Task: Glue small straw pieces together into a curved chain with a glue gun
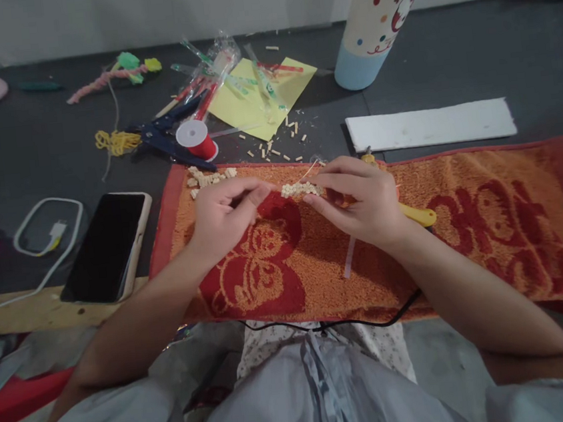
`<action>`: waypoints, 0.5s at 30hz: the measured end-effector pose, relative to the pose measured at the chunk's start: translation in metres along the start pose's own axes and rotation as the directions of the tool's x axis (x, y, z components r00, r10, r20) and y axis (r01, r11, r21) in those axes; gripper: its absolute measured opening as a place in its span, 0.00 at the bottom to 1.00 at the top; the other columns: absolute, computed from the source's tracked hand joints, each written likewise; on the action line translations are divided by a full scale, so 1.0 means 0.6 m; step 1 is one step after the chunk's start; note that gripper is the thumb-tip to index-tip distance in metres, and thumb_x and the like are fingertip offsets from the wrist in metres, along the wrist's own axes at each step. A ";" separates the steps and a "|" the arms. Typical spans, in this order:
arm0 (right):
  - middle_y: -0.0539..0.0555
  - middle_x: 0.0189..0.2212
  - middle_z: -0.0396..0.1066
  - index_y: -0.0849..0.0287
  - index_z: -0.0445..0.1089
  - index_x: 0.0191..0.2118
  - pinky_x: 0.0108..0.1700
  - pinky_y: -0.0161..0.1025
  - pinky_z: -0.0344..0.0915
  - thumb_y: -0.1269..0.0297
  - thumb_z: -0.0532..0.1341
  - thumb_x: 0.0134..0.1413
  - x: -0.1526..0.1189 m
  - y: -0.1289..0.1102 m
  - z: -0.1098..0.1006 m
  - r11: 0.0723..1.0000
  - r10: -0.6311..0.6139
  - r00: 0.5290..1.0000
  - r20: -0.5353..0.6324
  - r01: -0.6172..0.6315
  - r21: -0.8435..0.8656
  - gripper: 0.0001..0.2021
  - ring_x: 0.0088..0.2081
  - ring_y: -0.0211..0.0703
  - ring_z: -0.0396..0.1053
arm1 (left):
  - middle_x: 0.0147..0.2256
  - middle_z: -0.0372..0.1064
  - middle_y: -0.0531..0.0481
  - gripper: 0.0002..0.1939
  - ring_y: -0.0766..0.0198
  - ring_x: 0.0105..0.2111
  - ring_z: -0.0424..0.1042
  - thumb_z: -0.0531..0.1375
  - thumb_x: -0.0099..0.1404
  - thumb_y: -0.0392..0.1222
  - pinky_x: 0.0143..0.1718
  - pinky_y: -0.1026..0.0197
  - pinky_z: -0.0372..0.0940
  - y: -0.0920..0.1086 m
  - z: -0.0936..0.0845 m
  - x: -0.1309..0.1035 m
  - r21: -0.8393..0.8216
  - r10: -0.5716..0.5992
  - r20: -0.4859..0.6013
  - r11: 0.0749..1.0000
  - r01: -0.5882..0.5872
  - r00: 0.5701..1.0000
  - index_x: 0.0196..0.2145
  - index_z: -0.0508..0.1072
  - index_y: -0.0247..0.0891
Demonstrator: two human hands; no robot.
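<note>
Bead cluster (pixel 299 189), cream and knobbly, its right end pinched by the right hand (pixel 363 196); whether the left hand's grip (pixel 226 213) is closed, I cannot tell

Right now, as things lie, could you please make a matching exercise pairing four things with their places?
Things:
1. Red thread spool
2. Phone
3. White slab
4. Pale cluster

Places:
A. Left of the orange towel
B. Between left hand and right hand
C. Beside the dark-blue tool
D. Near the bottle

Pairs: 1-C, 2-A, 3-D, 4-B
</note>
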State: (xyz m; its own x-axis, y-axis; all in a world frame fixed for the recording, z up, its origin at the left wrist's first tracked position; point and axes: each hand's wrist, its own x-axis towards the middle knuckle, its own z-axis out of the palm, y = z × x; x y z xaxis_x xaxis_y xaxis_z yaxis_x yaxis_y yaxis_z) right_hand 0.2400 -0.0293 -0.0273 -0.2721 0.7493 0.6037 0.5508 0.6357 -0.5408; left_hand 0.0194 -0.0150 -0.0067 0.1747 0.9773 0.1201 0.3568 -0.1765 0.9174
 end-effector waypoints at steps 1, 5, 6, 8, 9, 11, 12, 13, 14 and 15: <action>0.57 0.34 0.76 0.57 0.78 0.40 0.31 0.37 0.68 0.61 0.62 0.60 0.000 0.000 0.000 1.000 -0.003 1.000 -0.004 0.003 0.005 0.09 0.30 0.39 0.71 | 0.17 0.64 0.56 0.07 0.71 0.17 0.60 0.63 0.63 0.44 0.20 0.66 0.55 -0.002 -0.001 0.001 -0.031 0.004 -0.038 0.999 -0.005 0.999 0.29 0.79 0.41; 0.56 0.34 0.76 0.55 0.79 0.41 0.32 0.38 0.69 0.60 0.62 0.61 -0.001 0.001 0.001 1.000 0.019 1.000 0.008 -0.019 -0.006 0.09 0.31 0.41 0.71 | 0.16 0.59 0.58 0.07 0.72 0.16 0.57 0.62 0.66 0.47 0.21 0.66 0.55 -0.011 -0.005 0.007 -0.175 0.015 -0.185 0.983 -0.048 0.983 0.33 0.78 0.44; 0.57 0.34 0.76 0.55 0.79 0.41 0.32 0.38 0.69 0.59 0.62 0.61 -0.001 0.001 0.001 1.000 0.023 1.000 0.011 -0.023 -0.010 0.10 0.31 0.41 0.71 | 0.16 0.59 0.58 0.07 0.72 0.17 0.57 0.62 0.67 0.48 0.21 0.66 0.56 -0.013 -0.005 0.008 -0.198 0.006 -0.202 0.979 -0.047 0.979 0.35 0.78 0.44; 0.57 0.34 0.76 0.56 0.79 0.41 0.32 0.38 0.69 0.59 0.61 0.61 -0.001 0.001 0.001 0.999 0.027 0.999 0.020 -0.027 -0.024 0.10 0.32 0.41 0.71 | 0.17 0.59 0.58 0.07 0.72 0.17 0.57 0.62 0.66 0.47 0.21 0.67 0.56 -0.012 -0.006 0.008 -0.208 -0.013 -0.186 0.978 -0.027 0.983 0.38 0.77 0.44; 0.57 0.35 0.76 0.56 0.79 0.41 0.32 0.38 0.69 0.59 0.61 0.61 -0.001 0.000 0.001 0.999 0.028 0.999 0.025 -0.027 -0.033 0.10 0.32 0.41 0.71 | 0.18 0.59 0.59 0.07 0.72 0.17 0.57 0.63 0.65 0.46 0.21 0.67 0.56 -0.010 -0.006 0.008 -0.191 -0.017 -0.153 0.981 -0.013 0.988 0.39 0.76 0.44; 0.57 0.35 0.76 0.56 0.79 0.42 0.32 0.38 0.69 0.60 0.62 0.61 -0.002 0.000 0.001 0.999 0.019 1.000 0.024 -0.018 -0.049 0.09 0.32 0.41 0.72 | 0.18 0.60 0.60 0.09 0.73 0.18 0.58 0.65 0.62 0.42 0.21 0.68 0.56 -0.005 -0.005 0.005 -0.118 0.006 -0.054 0.993 -0.012 0.999 0.41 0.77 0.41; 0.57 0.36 0.77 0.56 0.78 0.42 0.33 0.37 0.70 0.61 0.62 0.61 -0.002 -0.001 0.001 0.999 0.006 1.000 0.017 -0.005 -0.054 0.09 0.32 0.41 0.72 | 0.18 0.60 0.60 0.10 0.74 0.18 0.58 0.66 0.60 0.41 0.21 0.68 0.56 -0.004 -0.003 0.003 -0.070 0.038 0.001 0.997 -0.037 0.999 0.41 0.77 0.40; 0.57 0.36 0.77 0.56 0.78 0.42 0.33 0.37 0.70 0.62 0.62 0.61 -0.002 -0.001 0.002 0.998 -0.013 1.000 0.006 0.014 -0.054 0.09 0.33 0.40 0.72 | 0.18 0.61 0.60 0.11 0.74 0.18 0.59 0.66 0.59 0.40 0.22 0.69 0.56 -0.004 -0.002 0.001 -0.024 0.086 0.052 0.996 -0.084 0.995 0.41 0.77 0.39; 0.57 0.36 0.77 0.57 0.78 0.42 0.33 0.37 0.70 0.63 0.63 0.60 -0.003 -0.001 0.003 0.998 -0.036 0.999 -0.008 0.036 -0.049 0.08 0.33 0.40 0.73 | 0.18 0.61 0.60 0.13 0.74 0.18 0.59 0.67 0.58 0.39 0.22 0.69 0.56 -0.005 0.000 -0.002 0.022 0.144 0.092 0.989 -0.146 0.985 0.42 0.77 0.38; 0.57 0.36 0.76 0.57 0.78 0.42 0.34 0.37 0.70 0.64 0.63 0.60 -0.003 0.000 0.004 0.998 -0.058 0.998 -0.024 0.057 -0.041 0.08 0.33 0.40 0.73 | 0.18 0.61 0.61 0.14 0.74 0.18 0.58 0.67 0.58 0.39 0.21 0.69 0.56 -0.008 0.002 -0.004 0.060 0.203 0.129 0.975 -0.212 0.971 0.43 0.77 0.37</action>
State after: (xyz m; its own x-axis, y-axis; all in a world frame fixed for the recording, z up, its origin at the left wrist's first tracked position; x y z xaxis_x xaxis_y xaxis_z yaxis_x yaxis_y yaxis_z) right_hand 0.2385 -0.0304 -0.0296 -0.2849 0.7065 0.6478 0.5665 0.6693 -0.4808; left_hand 0.0183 -0.0167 -0.0118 0.3606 0.8975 0.2537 0.3664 -0.3865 0.8464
